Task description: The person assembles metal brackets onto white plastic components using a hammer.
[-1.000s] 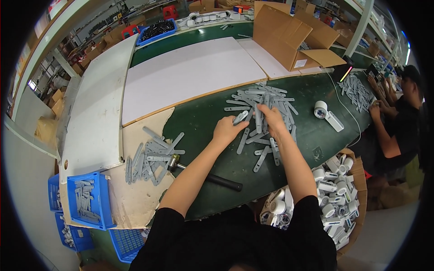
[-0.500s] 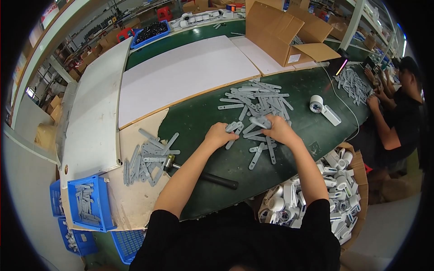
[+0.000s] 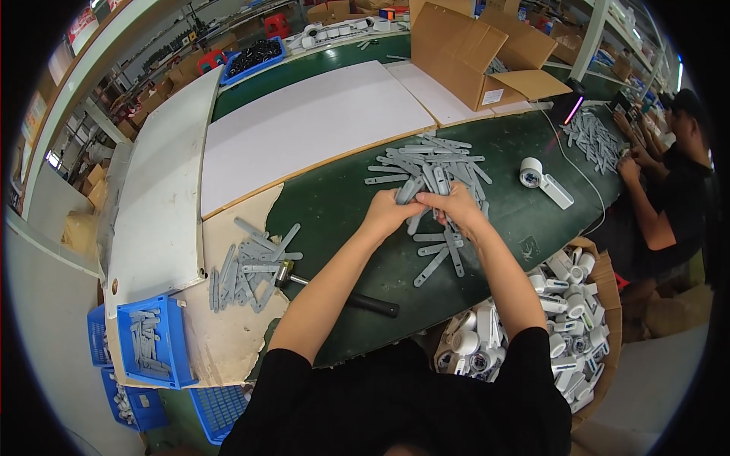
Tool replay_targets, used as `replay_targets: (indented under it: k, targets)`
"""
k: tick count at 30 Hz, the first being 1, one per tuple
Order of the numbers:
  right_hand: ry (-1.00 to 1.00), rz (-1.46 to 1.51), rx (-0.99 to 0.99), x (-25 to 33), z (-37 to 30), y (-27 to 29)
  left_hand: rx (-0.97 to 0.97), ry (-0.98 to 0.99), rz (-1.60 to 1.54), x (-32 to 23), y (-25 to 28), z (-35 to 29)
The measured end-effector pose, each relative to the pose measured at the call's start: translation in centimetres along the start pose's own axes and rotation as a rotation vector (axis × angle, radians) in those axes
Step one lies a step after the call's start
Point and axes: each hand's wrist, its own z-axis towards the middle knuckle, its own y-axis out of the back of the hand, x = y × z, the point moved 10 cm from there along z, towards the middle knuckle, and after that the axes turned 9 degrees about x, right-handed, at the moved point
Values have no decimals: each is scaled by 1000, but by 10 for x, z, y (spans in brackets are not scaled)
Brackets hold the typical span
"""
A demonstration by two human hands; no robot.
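My left hand [image 3: 389, 211] is closed around a few flat grey plastic strips [image 3: 408, 190] with rounded ends. Beside it, touching at the thumbs, my right hand [image 3: 455, 205] grips more of these strips [image 3: 436, 179], which point up and away from me. Both hands are just over the near side of a loose pile of grey strips [image 3: 426, 155] on the green table. Several single strips [image 3: 432, 267] lie nearer to me, below the hands. The fingers' undersides are partly hidden.
A smaller heap of strips [image 3: 247, 267] and a hammer [image 3: 365, 302] lie left. Blue baskets [image 3: 185, 357] stand beyond them. A white handheld device [image 3: 546, 183] lies right; a carton [image 3: 604, 304] of similar devices stands below. Another person [image 3: 661, 171] works at far right.
My hands have come together over the pile, the left moving right and up. Both still hold grey strips, and those in my right hand now point upward.
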Motion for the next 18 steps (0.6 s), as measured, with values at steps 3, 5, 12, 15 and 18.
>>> replay_targets:
  k: [3,5,12,15,18]
  targets:
    - [19,69,-145,-3,2,21,18,-83,55,1,-12,17]
    - [102,38,-183,-4,4,35,-52,-184,348,-8,-10,13]
    - [240,-1346,55,8,13,-13,-166,-4,372,42,38,2]
    - [242,-1418,112,7,21,-18,-171,84,409,55,50,-10]
    - [375,-1401,109,15,25,-23,-152,69,368,44,43,-18]
